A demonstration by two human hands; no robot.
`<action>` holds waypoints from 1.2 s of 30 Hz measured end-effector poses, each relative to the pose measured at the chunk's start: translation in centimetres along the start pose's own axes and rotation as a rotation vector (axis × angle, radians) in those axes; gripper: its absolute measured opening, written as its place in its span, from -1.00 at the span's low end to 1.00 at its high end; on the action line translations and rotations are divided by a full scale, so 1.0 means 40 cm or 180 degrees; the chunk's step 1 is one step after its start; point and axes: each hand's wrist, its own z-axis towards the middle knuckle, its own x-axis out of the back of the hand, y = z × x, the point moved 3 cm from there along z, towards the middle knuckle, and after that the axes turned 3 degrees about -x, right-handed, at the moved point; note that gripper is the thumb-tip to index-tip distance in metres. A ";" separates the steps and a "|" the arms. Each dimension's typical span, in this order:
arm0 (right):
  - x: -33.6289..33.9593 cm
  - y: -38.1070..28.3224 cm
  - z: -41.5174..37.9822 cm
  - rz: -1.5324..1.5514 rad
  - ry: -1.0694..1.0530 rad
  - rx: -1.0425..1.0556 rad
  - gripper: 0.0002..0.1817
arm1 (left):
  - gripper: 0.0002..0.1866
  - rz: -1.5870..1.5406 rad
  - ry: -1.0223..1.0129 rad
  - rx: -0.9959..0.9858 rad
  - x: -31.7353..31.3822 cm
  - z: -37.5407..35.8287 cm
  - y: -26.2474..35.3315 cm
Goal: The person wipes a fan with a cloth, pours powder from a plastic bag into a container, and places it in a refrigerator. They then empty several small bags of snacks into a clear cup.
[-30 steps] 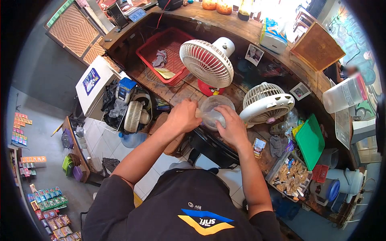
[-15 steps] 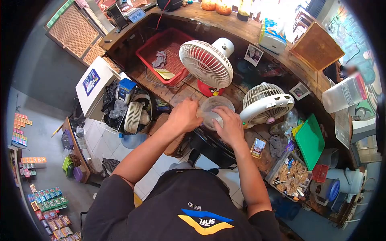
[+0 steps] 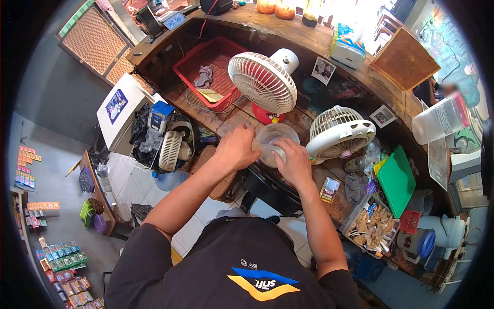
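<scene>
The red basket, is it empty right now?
No, the red basket has a crumpled grey cloth and a yellowish sheet lying in it.

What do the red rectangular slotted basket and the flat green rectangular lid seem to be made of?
The red rectangular slotted basket looks like semi-matte moulded plastic: even colour, regular openings. The flat green rectangular lid also looks like plastic, fairly smooth, given its uniform colour and rounded corners; the exact type I can't tell.
</scene>
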 end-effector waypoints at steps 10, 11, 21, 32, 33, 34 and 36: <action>0.002 0.004 0.003 0.0087 0.0059 0.0012 -0.77 | -0.52 0.0029 0.0161 -0.0240 0.002 0.000 0.001; 0.000 0.007 0.003 0.0117 0.0079 0.0014 -0.77 | -0.52 0.0030 0.0162 -0.0241 0.004 0.001 0.003; 0.012 0.009 0.012 0.0288 0.0112 -0.0066 -0.79 | -0.46 -0.0117 0.0237 -0.0470 0.010 0.003 -0.002; 0.019 0.013 0.010 0.0503 0.0257 -0.0339 -0.84 | -0.27 -0.0620 0.0070 -0.1312 0.062 -0.015 0.017; 0.022 0.012 0.010 0.0538 0.0290 -0.0372 -0.84 | -0.30 -0.0637 -0.0011 -0.1287 0.067 -0.016 0.019; 0.023 0.012 0.010 0.0537 0.0289 -0.0373 -0.84 | -0.32 -0.0654 -0.0093 -0.1261 0.068 -0.017 0.020; 0.026 0.014 0.012 0.0599 0.0296 -0.0433 -0.84 | -0.36 -0.0603 -0.0036 -0.1336 0.064 -0.006 0.012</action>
